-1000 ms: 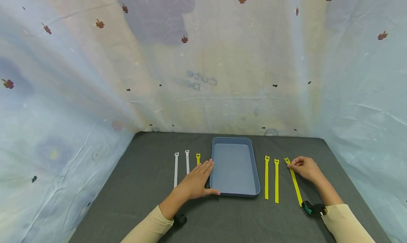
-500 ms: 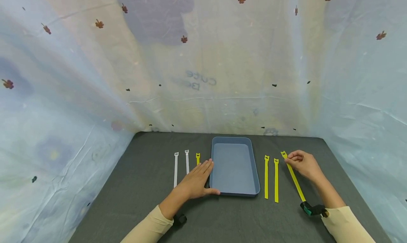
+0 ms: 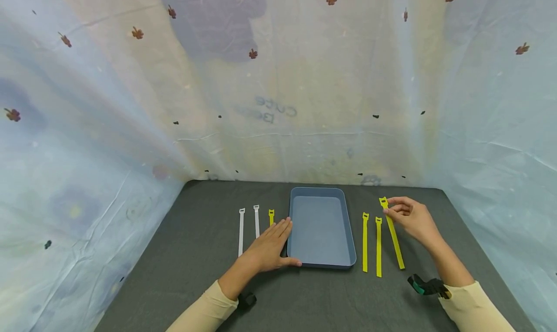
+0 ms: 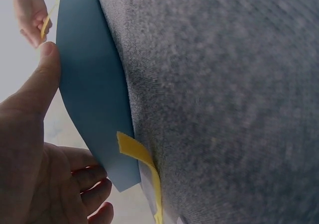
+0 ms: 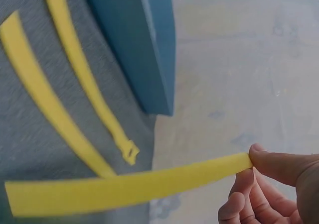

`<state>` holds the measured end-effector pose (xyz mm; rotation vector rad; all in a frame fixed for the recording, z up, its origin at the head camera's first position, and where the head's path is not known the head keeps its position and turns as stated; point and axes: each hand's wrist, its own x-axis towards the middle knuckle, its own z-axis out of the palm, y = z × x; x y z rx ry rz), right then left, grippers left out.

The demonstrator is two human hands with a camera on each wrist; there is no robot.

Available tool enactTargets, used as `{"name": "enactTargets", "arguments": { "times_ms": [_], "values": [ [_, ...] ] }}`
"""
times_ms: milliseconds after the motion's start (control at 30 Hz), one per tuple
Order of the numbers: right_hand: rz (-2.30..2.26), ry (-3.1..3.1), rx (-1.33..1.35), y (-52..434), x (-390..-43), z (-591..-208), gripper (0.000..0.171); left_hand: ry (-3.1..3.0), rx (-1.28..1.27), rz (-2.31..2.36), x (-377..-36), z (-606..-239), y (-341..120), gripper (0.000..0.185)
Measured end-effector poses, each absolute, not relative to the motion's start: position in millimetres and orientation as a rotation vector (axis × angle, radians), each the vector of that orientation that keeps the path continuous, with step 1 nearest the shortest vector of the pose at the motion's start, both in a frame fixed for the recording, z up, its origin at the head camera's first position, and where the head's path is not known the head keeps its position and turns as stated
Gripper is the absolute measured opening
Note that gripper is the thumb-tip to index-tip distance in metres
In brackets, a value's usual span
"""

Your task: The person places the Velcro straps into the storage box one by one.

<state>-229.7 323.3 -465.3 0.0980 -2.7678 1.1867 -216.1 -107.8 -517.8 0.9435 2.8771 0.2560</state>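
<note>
Right hand (image 3: 411,218): pinching head end of yellow strap (image 3: 393,235), lifted right of blue tray (image 3: 320,260), tail trailing toward grey mat (image 3: 209,254); pinch at the tip, likely for a clean lift. Left hand (image 3: 267,249): flat, fingers straight, against tray's left rim, seemingly steadying. Two yellow straps (image 3: 371,245) lying between. Right wrist view alone: strap clear of the mat; left wrist view: short yellow strap (image 4: 142,159) by fingers.
</note>
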Motion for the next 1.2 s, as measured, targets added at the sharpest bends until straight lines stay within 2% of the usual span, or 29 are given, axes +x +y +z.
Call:
{"name": "enactTargets", "arguments": {
  "times_ms": [300,667,1200],
  "values": [
    [1.313,-2.687,0.216,304.5,-221.8,-440.5,0.031,2.87,0.935,0.253,-215.8,-516.7,-107.3,0.117],
    [1.453,-2.571,0.312,278.4,-223.9,-422.0,0.03,2.874,0.953,0.266,-215.9,-517.4,-107.5,0.116],
    [1.643,-2.537,0.437,226.9,-245.3,-434.5,0.03,2.88,0.95,0.247,-215.3,-516.0,-108.1,0.117]
  ]
}}
